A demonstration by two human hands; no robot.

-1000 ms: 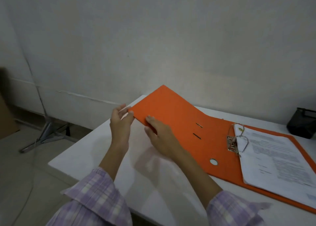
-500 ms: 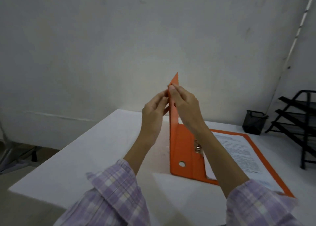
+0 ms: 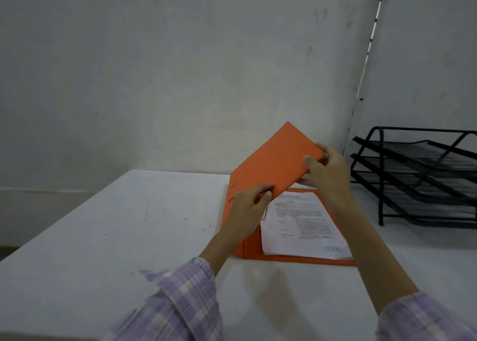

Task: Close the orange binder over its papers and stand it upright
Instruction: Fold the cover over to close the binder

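Orange binder (image 3: 273, 160) cover, upright half a second ago, now tilts over the papers (image 3: 296, 222); I see left hand (image 3: 247, 209) and right hand (image 3: 327, 173) pinching its edge, closing nearly done.

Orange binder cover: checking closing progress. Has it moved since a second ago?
Yes. The cover has swung up off the table and over toward the papers.

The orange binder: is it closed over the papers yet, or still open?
Partly open. The orange binder has its front cover tilted above the papers, held by the left hand and right hand; the printed sheet still shows.
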